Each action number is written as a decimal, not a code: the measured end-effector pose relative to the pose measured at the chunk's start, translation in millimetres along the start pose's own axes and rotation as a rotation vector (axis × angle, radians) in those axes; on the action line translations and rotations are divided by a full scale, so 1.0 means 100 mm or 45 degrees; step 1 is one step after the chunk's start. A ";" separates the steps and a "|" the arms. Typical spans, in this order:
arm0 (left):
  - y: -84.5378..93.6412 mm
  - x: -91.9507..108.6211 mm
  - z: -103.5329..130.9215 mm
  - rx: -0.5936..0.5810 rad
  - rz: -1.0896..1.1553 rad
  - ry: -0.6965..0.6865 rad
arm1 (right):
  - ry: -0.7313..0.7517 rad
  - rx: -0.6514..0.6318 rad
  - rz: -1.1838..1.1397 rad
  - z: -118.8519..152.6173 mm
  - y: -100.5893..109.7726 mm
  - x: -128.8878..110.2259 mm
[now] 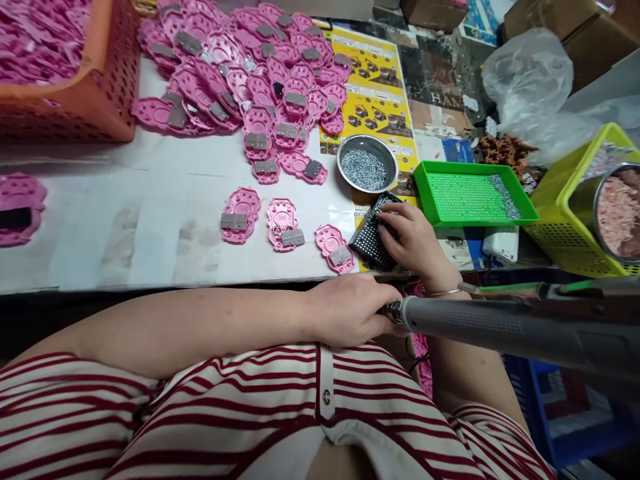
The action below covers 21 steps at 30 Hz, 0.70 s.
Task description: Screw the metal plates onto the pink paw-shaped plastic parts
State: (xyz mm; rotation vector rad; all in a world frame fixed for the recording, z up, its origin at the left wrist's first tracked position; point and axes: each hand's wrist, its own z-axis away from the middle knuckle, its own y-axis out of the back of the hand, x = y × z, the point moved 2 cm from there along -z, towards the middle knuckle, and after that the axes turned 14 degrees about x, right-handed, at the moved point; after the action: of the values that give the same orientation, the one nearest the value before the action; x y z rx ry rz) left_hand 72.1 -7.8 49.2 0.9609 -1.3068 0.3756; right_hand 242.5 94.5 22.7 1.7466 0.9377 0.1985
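My right hand (413, 240) is over a black perforated tray (371, 239) at the table's front edge, its bent fingers pressed on the tray and its small screws. My left hand (353, 310) lies in front of the table edge, closed around the nose of a grey electric screwdriver (465, 320) that reaches in from the right over my right forearm. Left of the tray lie three pink plastic plates: one (334, 249) beside it, a middle one (283, 223) and another (241, 215), each with a grey metal piece. My left fingertips are partly hidden.
Behind the tray stands a metal bowl (367, 164) of screws, with a green tray (475, 193) to its right. Pink plates (260, 87) are heaped at the back beside an orange basket (113, 80). A yellow basket (555, 233) and clear plastic bags (530, 80) are at right.
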 end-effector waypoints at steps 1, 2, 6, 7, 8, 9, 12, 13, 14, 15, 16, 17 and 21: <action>0.01 -0.01 0.00 0.004 0.003 0.006 | 0.023 -0.019 -0.005 0.01 0.00 -0.02; 0.01 -0.02 0.00 0.005 0.005 0.008 | 0.050 -0.052 -0.017 0.02 0.00 -0.04; 0.03 -0.02 0.00 -0.013 0.023 0.008 | 0.071 -0.088 0.005 -0.01 -0.05 -0.01; 0.04 -0.02 0.00 -0.021 0.038 0.011 | 0.045 -0.053 0.037 -0.03 -0.05 0.03; 0.04 -0.02 0.00 -0.030 0.056 0.016 | 0.019 -0.016 0.072 -0.04 -0.06 0.08; 0.05 -0.02 0.00 -0.037 0.073 0.022 | -0.004 0.017 0.104 -0.05 -0.05 0.12; 0.07 -0.03 0.01 -0.051 0.099 0.032 | -0.028 0.066 0.162 -0.06 -0.05 0.15; 0.08 -0.03 0.01 -0.054 0.096 0.034 | -0.021 0.059 0.163 -0.05 -0.05 0.13; 0.08 -0.03 0.01 -0.057 0.090 0.036 | -0.011 0.044 0.157 -0.05 -0.05 0.11; 0.08 -0.03 0.01 -0.060 0.085 0.039 | -0.001 0.023 0.149 -0.04 -0.06 0.10; 0.07 -0.03 0.01 -0.062 0.084 0.044 | 0.005 0.004 0.145 -0.05 -0.08 0.09; 0.07 -0.03 0.02 -0.064 0.084 0.048 | 0.003 -0.008 0.147 -0.05 -0.09 0.10; 0.06 -0.02 0.03 -0.078 0.067 0.067 | -0.061 0.036 0.221 -0.08 -0.07 0.24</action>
State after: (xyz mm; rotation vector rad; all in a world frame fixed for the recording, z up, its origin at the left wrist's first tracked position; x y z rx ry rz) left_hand 65.5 -5.6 49.1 0.8613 -1.2900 0.3964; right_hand 251.0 117.7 12.5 1.8518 0.7582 0.2555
